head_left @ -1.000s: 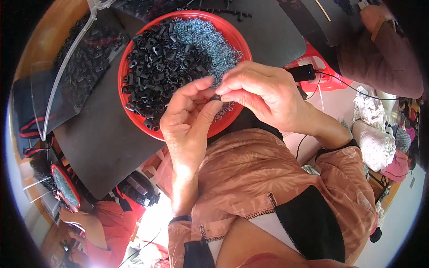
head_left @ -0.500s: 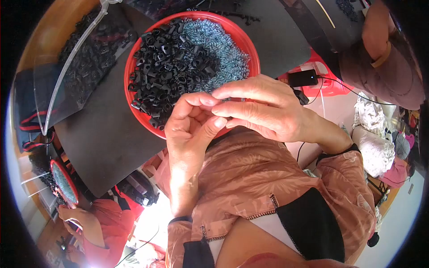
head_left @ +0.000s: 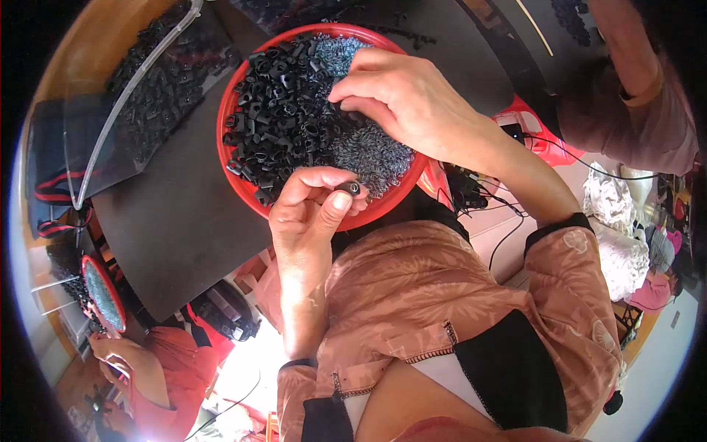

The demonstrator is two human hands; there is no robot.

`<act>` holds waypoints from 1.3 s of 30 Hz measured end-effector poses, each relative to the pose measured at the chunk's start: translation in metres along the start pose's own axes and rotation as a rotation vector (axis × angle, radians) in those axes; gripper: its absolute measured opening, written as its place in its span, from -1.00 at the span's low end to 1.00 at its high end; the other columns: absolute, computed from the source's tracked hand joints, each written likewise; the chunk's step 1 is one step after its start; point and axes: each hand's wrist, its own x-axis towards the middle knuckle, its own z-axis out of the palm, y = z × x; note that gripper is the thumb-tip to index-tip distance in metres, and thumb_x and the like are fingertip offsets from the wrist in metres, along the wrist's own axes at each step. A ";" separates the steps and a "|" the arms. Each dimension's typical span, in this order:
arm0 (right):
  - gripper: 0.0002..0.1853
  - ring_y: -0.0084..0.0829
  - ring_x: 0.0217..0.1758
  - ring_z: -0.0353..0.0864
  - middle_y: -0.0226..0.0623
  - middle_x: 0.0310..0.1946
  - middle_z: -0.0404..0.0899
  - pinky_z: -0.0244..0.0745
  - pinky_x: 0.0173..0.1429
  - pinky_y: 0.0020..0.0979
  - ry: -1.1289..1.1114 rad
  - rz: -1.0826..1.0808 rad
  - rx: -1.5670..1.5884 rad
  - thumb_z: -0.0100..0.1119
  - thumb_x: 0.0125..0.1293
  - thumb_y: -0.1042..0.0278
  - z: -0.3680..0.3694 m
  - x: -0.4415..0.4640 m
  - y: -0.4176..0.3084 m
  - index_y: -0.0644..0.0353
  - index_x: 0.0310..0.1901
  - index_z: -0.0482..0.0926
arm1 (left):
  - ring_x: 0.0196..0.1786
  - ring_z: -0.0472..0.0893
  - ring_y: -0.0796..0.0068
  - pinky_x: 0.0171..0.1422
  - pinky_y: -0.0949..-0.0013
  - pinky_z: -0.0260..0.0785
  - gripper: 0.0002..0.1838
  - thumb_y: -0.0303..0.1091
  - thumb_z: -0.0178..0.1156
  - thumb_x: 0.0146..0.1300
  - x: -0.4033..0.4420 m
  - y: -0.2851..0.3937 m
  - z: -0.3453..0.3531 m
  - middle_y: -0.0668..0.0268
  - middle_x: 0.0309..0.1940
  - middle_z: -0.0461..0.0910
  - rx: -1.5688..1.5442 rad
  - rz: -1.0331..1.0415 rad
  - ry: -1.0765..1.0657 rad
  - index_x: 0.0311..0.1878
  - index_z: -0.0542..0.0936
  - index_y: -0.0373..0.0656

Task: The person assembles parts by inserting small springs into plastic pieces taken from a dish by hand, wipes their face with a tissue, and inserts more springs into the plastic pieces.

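My left hand (head_left: 313,210) pinches a small black plastic part (head_left: 348,188) between thumb and fingers, its round opening turned up, near the front rim of a red basin (head_left: 234,177). Inside the basin, black parts (head_left: 276,110) fill the left side and small metal springs (head_left: 372,158) lie on the right. My right hand (head_left: 409,96) is over the basin's contents, thumb and fingertips drawn together beside a dark piece; whether it grips that piece is hard to make out.
A clear bag of black parts (head_left: 158,88) lies on the dark table (head_left: 177,236) at left. Another person's arm (head_left: 626,44) is at upper right. At lower left, a person in red (head_left: 173,376) sits near a second basin (head_left: 104,295). Cables (head_left: 508,214) hang at right.
My right hand has left my left hand and moved up over the basin. The black part in my left hand now shows. The basin sits slightly further right in view.
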 end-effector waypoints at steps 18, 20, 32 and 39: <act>-0.87 -0.14 -0.22 0.63 -0.23 -0.31 0.55 0.53 -0.15 -0.17 -0.103 -0.038 -0.227 0.30 0.18 0.39 0.005 0.013 0.009 0.20 -0.25 0.67 | -0.29 0.56 0.51 -0.15 0.45 0.40 -0.75 -0.31 0.34 0.28 0.000 -0.001 0.002 0.23 -0.32 0.63 0.021 0.006 -0.015 -0.09 0.55 -0.22; -0.82 -0.12 -0.19 0.61 -0.25 -0.28 0.55 0.53 -0.15 -0.18 -0.147 -0.031 -0.222 0.33 0.16 0.41 0.006 0.015 0.012 0.21 -0.19 0.64 | -0.29 0.56 0.51 -0.15 0.45 0.40 -0.75 -0.31 0.34 0.28 0.000 -0.001 0.002 0.23 -0.32 0.63 0.025 0.008 -0.019 -0.09 0.55 -0.22; -0.90 -0.19 -0.24 0.72 -0.20 -0.28 0.69 0.57 -0.16 -0.31 -0.072 0.097 0.206 0.25 0.25 0.48 -0.010 0.006 0.006 0.29 -0.23 0.59 | -0.30 0.55 0.50 -0.15 0.46 0.39 -0.79 -0.34 0.26 0.34 0.002 0.000 0.002 0.21 -0.31 0.61 0.004 0.002 -0.045 -0.06 0.52 -0.23; -0.84 -0.50 -0.21 0.73 -0.26 -0.23 0.71 0.61 -0.08 -0.50 -0.174 0.338 0.745 0.19 0.33 0.58 -0.020 -0.010 -0.009 0.34 -0.09 0.66 | -0.25 0.59 0.52 -0.08 0.47 0.46 -0.82 -0.44 0.22 0.37 0.003 -0.001 -0.001 0.21 -0.25 0.63 -0.031 0.001 -0.067 -0.03 0.52 -0.28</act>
